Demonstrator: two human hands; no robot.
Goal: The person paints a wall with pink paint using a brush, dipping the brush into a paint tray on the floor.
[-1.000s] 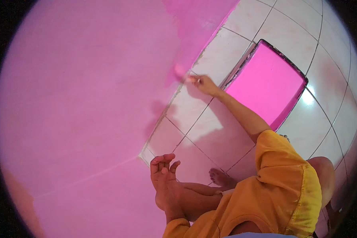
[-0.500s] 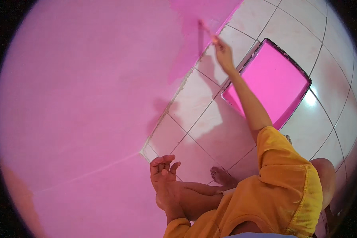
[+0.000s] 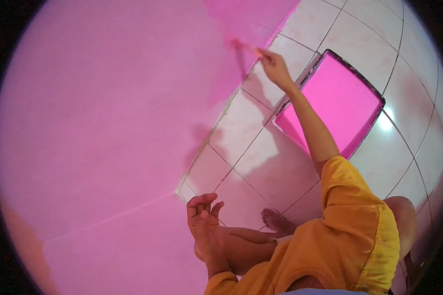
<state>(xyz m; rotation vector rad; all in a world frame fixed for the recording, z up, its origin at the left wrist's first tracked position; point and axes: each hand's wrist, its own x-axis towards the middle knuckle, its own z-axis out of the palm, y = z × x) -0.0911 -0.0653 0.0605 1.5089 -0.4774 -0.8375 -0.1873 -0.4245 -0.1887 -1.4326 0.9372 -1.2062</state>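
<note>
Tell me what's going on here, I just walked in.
A person's right hand holds a paintbrush out to a pink wall, at a deeper pink patch; blur hides whether the bristles touch. Their left hand is empty, fingers loosely curled. A black-rimmed tray of pink paint sits on the tiled floor, partly hidden by the right forearm.
</note>
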